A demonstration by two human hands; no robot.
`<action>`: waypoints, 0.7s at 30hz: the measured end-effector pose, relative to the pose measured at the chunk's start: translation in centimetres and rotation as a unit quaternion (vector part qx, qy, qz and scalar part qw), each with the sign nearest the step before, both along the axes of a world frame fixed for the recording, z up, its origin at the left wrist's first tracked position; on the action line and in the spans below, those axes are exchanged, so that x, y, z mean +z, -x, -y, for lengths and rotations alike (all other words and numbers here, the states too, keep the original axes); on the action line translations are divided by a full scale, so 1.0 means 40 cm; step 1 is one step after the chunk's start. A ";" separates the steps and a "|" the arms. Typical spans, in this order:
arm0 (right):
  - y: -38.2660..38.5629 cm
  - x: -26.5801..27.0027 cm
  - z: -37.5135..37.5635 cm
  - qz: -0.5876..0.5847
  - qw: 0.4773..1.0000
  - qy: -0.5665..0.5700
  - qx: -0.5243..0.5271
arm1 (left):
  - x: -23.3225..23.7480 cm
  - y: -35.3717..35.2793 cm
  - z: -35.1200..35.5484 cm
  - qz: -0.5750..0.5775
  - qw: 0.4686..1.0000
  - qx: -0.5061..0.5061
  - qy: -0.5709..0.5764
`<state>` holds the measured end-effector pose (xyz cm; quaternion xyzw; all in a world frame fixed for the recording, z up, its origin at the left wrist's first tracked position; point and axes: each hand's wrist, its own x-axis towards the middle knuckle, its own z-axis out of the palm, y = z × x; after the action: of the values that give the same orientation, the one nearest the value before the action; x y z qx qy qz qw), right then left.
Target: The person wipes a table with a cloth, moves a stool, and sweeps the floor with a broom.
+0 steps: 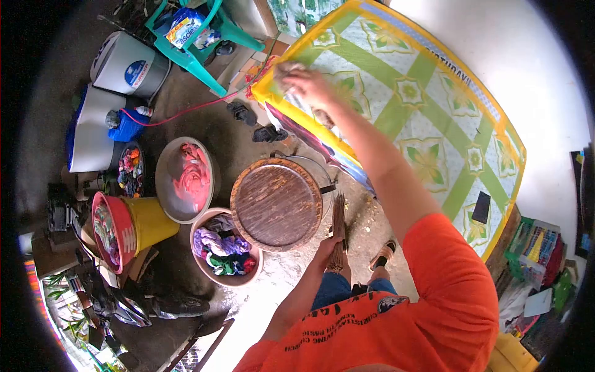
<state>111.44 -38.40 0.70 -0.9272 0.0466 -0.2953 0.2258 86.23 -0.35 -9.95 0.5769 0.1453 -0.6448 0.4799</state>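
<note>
My right hand (310, 90) reaches over the near left corner of the table, closed on a crumpled greyish-brown cloth (290, 73) and blurred by motion. Under it lies a tablecloth (427, 158) with green bands and leaf squares, edged in yellow. Low at my side, my left hand (328, 248) is wrapped round a stick broom (338, 217), a bundle of thin brown sticks held roughly upright. Just left of the broom stands a round stool (277, 204) with a worn brown wooden top.
A dark phone (481, 207) lies on the tablecloth. Left of the stool are a basin of pink laundry (162, 180), a basin of mixed clothes (257, 263) and a red bucket (127, 239). A green plastic chair (214, 71), slippers (240, 113) and a pink hose (180, 113) are farther off.
</note>
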 end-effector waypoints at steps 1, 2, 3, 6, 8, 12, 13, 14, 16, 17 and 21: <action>0.003 -0.004 -0.030 -0.005 0.999 0.001 0.043 | 0.014 0.002 0.010 -0.008 1.000 0.000 0.003; 0.019 -0.009 -0.056 -0.010 0.996 0.002 0.085 | 0.028 0.003 0.019 -0.017 1.000 0.000 0.005; 0.061 0.026 -0.086 -0.028 0.993 -0.016 0.110 | 0.027 0.004 0.024 -0.018 1.000 -0.003 0.006; 0.198 0.061 -0.146 -0.061 0.985 -0.017 0.160 | 0.014 0.009 0.031 -0.019 1.000 -0.004 0.011; 0.296 0.050 -0.157 -0.101 0.977 0.052 0.182 | 0.017 0.011 0.036 -0.014 1.000 0.003 0.015; 0.557 0.067 -0.177 -0.145 0.970 0.034 0.192 | 0.047 0.024 0.032 0.001 0.998 0.009 0.055; 0.630 0.076 -0.188 -0.161 0.968 0.057 0.183 | 0.073 0.027 0.036 0.000 0.999 -0.005 0.039; 0.700 0.091 -0.200 -0.176 0.965 0.081 0.175 | 0.089 0.036 0.033 0.002 0.999 -0.008 0.031; 0.838 0.087 -0.222 -0.210 0.953 0.131 0.174 | 0.139 0.049 0.041 0.007 1.000 -0.027 0.008; 0.905 0.051 -0.235 -0.229 0.943 0.157 0.181 | 0.143 0.061 0.032 0.013 0.999 -0.026 0.018; 1.191 -0.036 -0.334 -0.307 0.936 0.022 0.172 | 0.059 0.128 -0.016 0.029 0.999 -0.022 0.034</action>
<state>63.80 -25.03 -0.73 -0.9712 -0.0526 0.0465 0.2276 81.12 0.30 -7.57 0.5822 0.0965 -0.6425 0.4889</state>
